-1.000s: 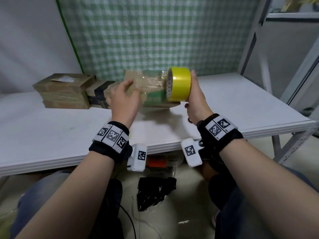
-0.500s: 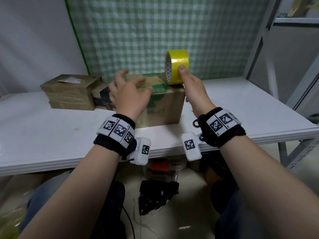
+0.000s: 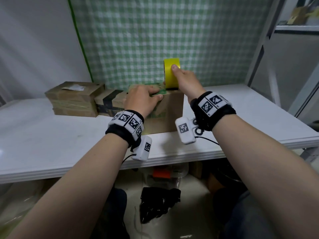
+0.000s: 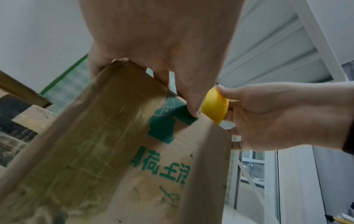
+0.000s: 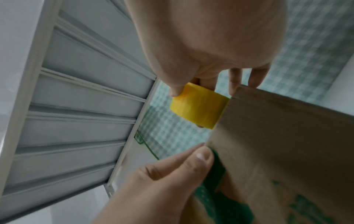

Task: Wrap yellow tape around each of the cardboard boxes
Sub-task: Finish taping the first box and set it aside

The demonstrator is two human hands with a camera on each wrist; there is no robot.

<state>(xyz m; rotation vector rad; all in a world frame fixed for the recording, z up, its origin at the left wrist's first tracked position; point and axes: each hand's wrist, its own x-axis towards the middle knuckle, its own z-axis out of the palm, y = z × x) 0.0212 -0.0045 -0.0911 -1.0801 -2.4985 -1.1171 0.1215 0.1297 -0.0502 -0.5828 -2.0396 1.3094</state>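
The box (image 3: 165, 111) stands near the table's (image 3: 51, 138) front edge. The left hand (image 3: 141, 100) presses flat on its top; the right hand (image 3: 186, 81) grips the tape roll (image 3: 170, 73) at the top's right end (wrapping underway, I judge). Next: pull tape down the right side.

green Chinese print on cardboard box (image 4: 153, 159), upside down and blurred, unreadable, square coded markers on wristbands (image 3: 126, 120)

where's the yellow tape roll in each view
Head: yellow tape roll above centre, standing on the printed cardboard box, held by the right hand.
Left wrist: right of centre.
Right wrist: centre.
Shared landmark: the box's green print.
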